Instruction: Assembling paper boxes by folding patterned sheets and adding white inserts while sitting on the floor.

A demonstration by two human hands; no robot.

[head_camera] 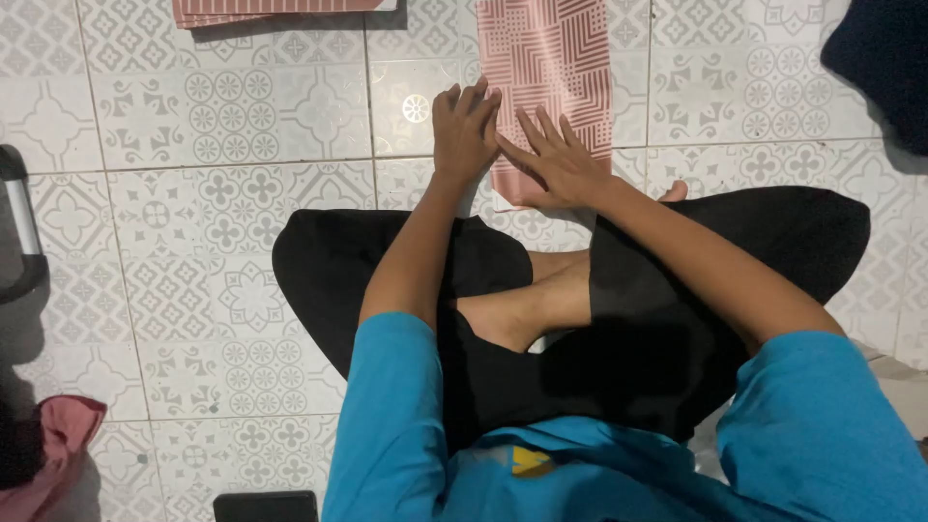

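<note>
A: Head view, entry one, nearest item: crossed legs in black trousers [619,319] are recorded at the bottom, with blue sleeves [396,425] below them. How are the hands listed?

B: Left hand [462,130]: laid flat, fingers together and extended, nothing gripped; it is pressed on the left edge of the pink patterned sheet [551,58], partly on the tiled floor [222,193]. Right hand [556,164]: laid flat with fingers spread, palm down on the near end of the same sheet, nothing enclosed.

A: And the sheet's position?

B: It is entered as lying flat on the floor, directly ahead of both hands. Its long axis is run away from the person, near end under the right hand, far end cut off by the top of the frame. The right hand is placed squarely on it; the left is set at its side edge, so the right is noted as the nearer to the sheet's middle.

A: Further items?

B: A second pink sheet [280,10] is recorded at the far upper left, well apart. A dark cloth [884,68] is seen at the upper right, a pinkish-red cloth [58,445] at the lower left, and a dark handle-like object [21,222] at the left edge, its kind not determinable.
</note>
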